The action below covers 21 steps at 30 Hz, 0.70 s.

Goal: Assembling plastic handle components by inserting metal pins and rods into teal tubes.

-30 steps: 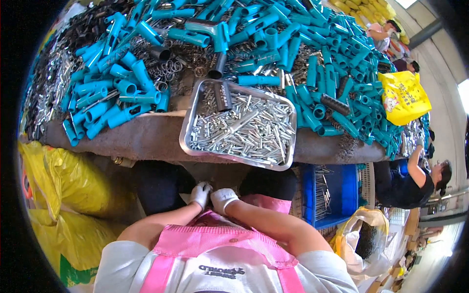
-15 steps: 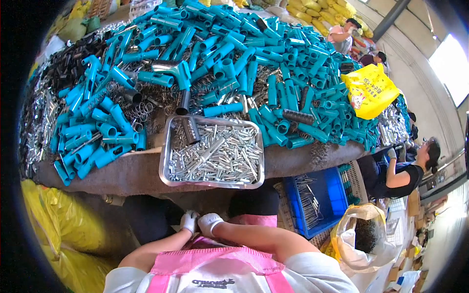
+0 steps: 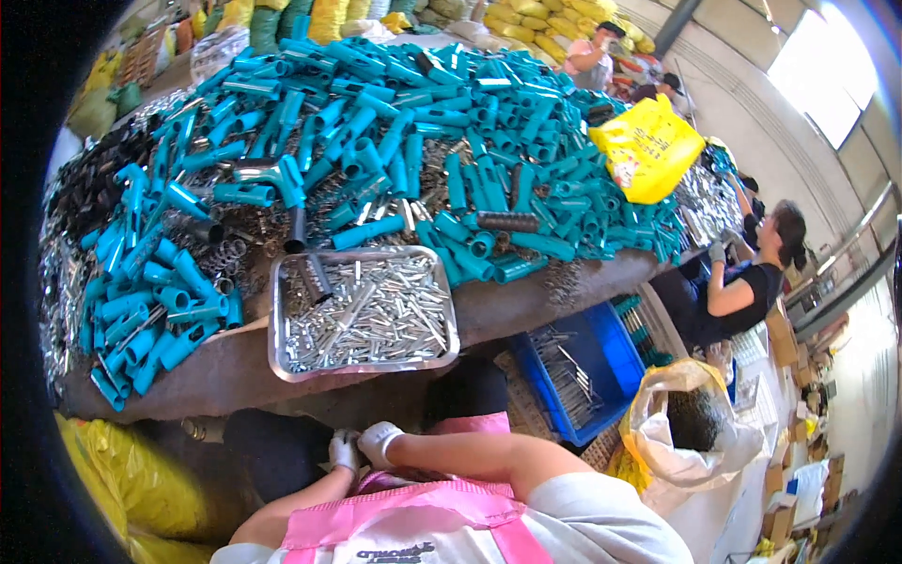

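Both hands wear white gloves and meet low in front of me, over my lap. My left hand (image 3: 345, 449) points away from me with its fingers drawn together. Against it sits my right hand (image 3: 380, 444), curled closed. What they hold, if anything, is hidden. Just beyond them, at the table's edge, is a metal tray (image 3: 274, 324) full of small silver pins (image 3: 376, 315), with a dark ribbed piece (image 3: 315, 277) lying in it. Behind the tray rises a big heap of teal tubular parts (image 3: 366, 122), with loose coil springs (image 3: 225, 256) among them.
A blue bin (image 3: 615, 385) with metal rods stands right of my lap, near an open sack (image 3: 648, 414) of dark bits. A yellow bag (image 3: 648, 150) lies on the heap's right. Yellow sacks (image 3: 122, 470) sit at left. A co-worker (image 3: 747, 282) works at the right.
My view has turned, so the table, tray and heap sit further left and tilt more. My hands stay together over my lap, with no clear change in their grip.
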### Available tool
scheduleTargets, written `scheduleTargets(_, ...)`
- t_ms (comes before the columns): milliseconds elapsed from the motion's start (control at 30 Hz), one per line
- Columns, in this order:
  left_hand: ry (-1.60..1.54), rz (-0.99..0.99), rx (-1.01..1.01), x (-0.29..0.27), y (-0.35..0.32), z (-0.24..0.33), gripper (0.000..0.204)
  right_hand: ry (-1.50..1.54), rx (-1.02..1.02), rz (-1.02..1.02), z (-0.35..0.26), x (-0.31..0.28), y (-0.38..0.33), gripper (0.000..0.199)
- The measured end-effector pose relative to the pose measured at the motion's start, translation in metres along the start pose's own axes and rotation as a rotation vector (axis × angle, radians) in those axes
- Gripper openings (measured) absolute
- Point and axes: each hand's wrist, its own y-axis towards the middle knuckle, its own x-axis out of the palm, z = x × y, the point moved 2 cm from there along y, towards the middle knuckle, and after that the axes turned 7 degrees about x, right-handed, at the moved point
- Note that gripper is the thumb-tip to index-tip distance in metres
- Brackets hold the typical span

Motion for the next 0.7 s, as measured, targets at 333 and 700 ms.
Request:
scheduleTargets(333, -0.106, -0.015, 0.039, 0.033, -0.009, 0.02, 0.028, 0.073, 0.072, 0.093, 0.022, 0.039, 0.02, 0.024)
scheduleTargets(700, 1.117, -0.23, 0.478, 0.042, -0.028, 0.068, 0.025, 0.511, 0.208, 0.105, 0.004, 0.077, 0.008, 0.038)
